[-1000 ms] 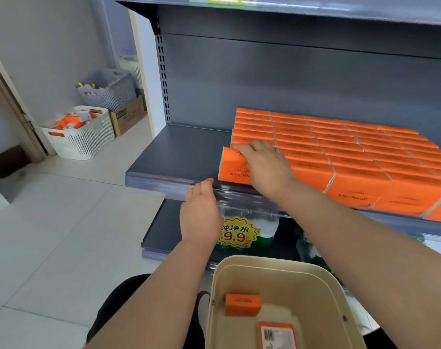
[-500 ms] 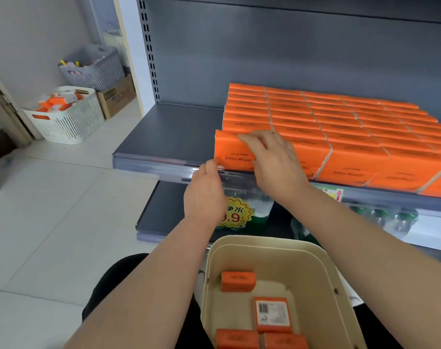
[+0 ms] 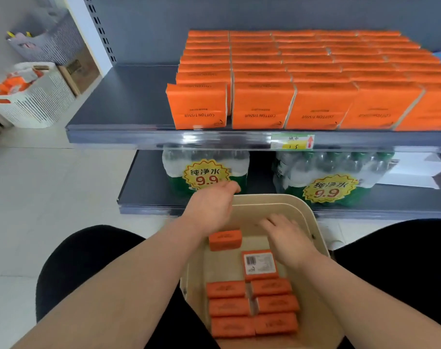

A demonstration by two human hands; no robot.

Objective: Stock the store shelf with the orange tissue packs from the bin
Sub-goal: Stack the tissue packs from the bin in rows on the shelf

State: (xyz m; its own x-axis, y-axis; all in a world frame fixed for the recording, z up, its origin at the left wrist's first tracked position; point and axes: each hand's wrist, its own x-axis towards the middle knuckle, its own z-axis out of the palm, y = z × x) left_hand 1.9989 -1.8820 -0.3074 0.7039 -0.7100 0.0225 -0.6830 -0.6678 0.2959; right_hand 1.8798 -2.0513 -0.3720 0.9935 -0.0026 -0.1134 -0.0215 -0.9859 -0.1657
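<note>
1. I've got the left hand (image 3: 212, 210) over the beige bin's (image 3: 304, 207) far-left rim, fingers straight, holding nothing.
2. The right hand (image 3: 287, 238) hovers inside the bin, fingers spread and blurred, gripping nothing.
3. In the bin: a loose pack (image 3: 225, 240) just below the left hand, a barcode-up pack (image 3: 259, 265), and six packs (image 3: 252, 308) in two columns.
4. Shelved packs (image 3: 302, 71) stand in rows on the grey shelf (image 3: 128, 96).

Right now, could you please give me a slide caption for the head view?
The left hand and right hand reach into the beige bin of orange tissue packs below the stocked shelf.
</note>
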